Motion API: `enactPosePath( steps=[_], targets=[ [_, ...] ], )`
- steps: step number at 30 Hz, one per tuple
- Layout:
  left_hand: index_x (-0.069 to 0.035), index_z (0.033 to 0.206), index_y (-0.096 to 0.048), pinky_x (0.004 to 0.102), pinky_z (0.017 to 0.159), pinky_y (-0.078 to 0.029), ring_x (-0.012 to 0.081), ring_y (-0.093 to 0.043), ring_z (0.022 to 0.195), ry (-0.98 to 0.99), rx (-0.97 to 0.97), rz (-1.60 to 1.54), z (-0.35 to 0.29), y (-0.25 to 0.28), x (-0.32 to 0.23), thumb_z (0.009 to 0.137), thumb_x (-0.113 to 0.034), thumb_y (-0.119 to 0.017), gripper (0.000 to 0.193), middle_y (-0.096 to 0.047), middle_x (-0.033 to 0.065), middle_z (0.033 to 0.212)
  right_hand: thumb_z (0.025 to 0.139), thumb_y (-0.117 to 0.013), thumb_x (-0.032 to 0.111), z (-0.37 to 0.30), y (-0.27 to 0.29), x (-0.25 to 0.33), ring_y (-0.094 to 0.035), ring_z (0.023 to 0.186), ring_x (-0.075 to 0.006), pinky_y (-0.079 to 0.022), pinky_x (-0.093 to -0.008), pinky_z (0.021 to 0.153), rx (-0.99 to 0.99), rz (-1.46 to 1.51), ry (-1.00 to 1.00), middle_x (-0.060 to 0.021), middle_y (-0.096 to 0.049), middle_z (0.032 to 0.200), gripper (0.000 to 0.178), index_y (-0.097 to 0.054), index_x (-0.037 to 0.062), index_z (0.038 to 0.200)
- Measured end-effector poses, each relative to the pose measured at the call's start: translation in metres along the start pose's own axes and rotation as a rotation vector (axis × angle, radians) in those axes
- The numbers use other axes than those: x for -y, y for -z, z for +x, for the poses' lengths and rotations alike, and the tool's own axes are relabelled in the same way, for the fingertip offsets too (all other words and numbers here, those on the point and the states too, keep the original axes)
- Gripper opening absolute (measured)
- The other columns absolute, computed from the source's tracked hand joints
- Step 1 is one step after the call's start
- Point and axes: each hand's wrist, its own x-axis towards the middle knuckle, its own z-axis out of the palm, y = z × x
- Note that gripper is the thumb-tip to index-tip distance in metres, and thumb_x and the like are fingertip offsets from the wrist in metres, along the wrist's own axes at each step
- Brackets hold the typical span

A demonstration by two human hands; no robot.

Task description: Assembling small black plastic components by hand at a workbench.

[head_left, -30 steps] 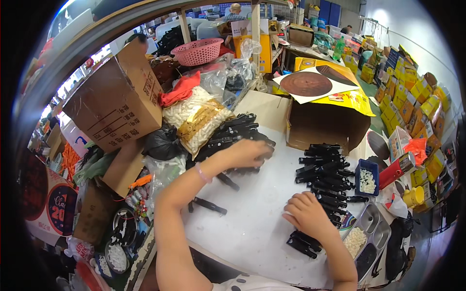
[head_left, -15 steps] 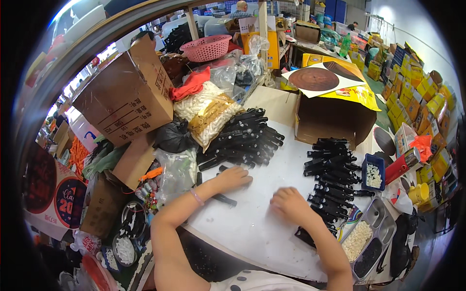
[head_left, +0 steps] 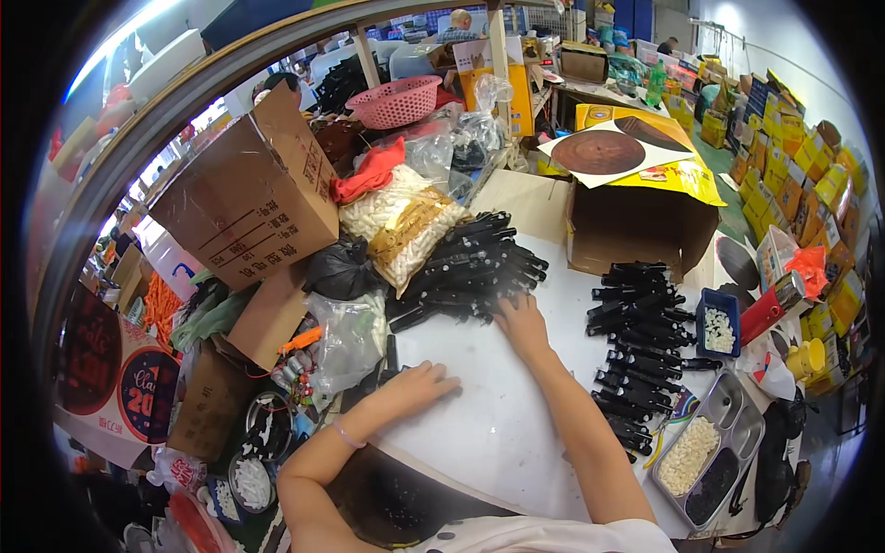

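On the white tabletop (head_left: 479,433) my left hand (head_left: 417,387) lies palm down, fingers loosely stretched. A dark piece (head_left: 392,358) shows beside it at the table's left edge. My right hand (head_left: 523,327) reaches forward with its fingers apart, fingertips at the near edge of a heap of slim black plastic parts (head_left: 470,267). What lies right under those fingertips is hidden. To the right of that arm, more black parts (head_left: 636,341) are stacked in a long row running toward me.
A metal compartment tray (head_left: 690,456) with cream and black bits and a blue tub (head_left: 717,323) of white pieces stand right. Behind are an open yellow-topped carton (head_left: 636,226) and a bag of white pieces (head_left: 410,230). A large brown carton (head_left: 244,198) leans left.
My right hand has moved forward and left to the heap. My left hand has drawn back slightly toward me, and the black part that lay beside it on the table no longer shows there.
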Motion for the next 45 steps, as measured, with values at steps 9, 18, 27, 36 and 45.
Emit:
enactPosePath(
  steps=[9,18,27,36,45],
  targets=[
    [-0.012,0.115,-0.052,0.0292,0.065,-0.051,0.0233,-0.058,0.072,0.194,-0.563,-0.471,0.033,0.003,-0.024,0.071,-0.008,-0.071,0.048,-0.057,0.0100,0.087,0.074,-0.068,0.018,-0.025,0.001,0.014,-0.053,0.096,-0.0330,-0.053,-0.0405,0.075,0.122,-0.149,-0.100,-0.0140,-0.052,0.114,0.027,-0.060,0.0108,0.098],
    [-0.008,0.132,-0.038,0.0263,0.080,-0.047,0.0120,-0.054,0.089,0.413,-0.925,-1.101,0.057,-0.038,-0.100,0.075,0.003,-0.070,0.066,-0.052,0.0055,0.106,0.079,-0.065,0.020,-0.029,0.022,0.006,-0.056,0.097,-0.0357,-0.050,-0.0431,0.082,0.136,-0.006,-0.080,-0.0205,-0.057,0.107,0.032,-0.062,0.0065,0.108],
    [-0.003,0.109,-0.055,0.0261,0.077,-0.048,0.0112,-0.059,0.085,0.630,-0.666,-1.273,0.044,-0.044,-0.118,0.074,-0.001,-0.071,0.038,-0.062,0.0033,0.092,0.083,-0.066,0.028,-0.054,0.114,0.038,-0.058,0.085,-0.0322,-0.049,-0.0399,0.074,0.101,0.057,-0.132,-0.0153,-0.058,0.090,0.028,-0.065,0.0007,0.091],
    [-0.009,0.116,-0.043,0.0339,0.078,-0.052,0.0302,-0.063,0.097,0.160,-0.676,-1.212,0.063,-0.040,-0.144,0.066,-0.004,-0.074,0.058,-0.053,0.0169,0.129,0.080,-0.067,0.023,-0.109,0.205,0.066,-0.061,0.078,-0.0305,-0.051,-0.0391,0.067,0.549,0.092,0.070,-0.0135,-0.057,0.092,0.024,-0.064,0.0043,0.094],
    [-0.007,0.128,-0.039,0.0312,0.086,-0.051,0.0184,-0.062,0.101,0.221,-0.380,-1.230,0.067,-0.048,-0.168,0.072,-0.012,-0.081,0.071,-0.062,0.0121,0.110,0.085,-0.060,0.006,-0.167,0.200,0.064,-0.060,0.097,-0.0298,-0.048,-0.0347,0.085,0.329,0.498,-0.166,-0.0137,-0.057,0.112,0.031,-0.056,0.0059,0.116]
  ],
)
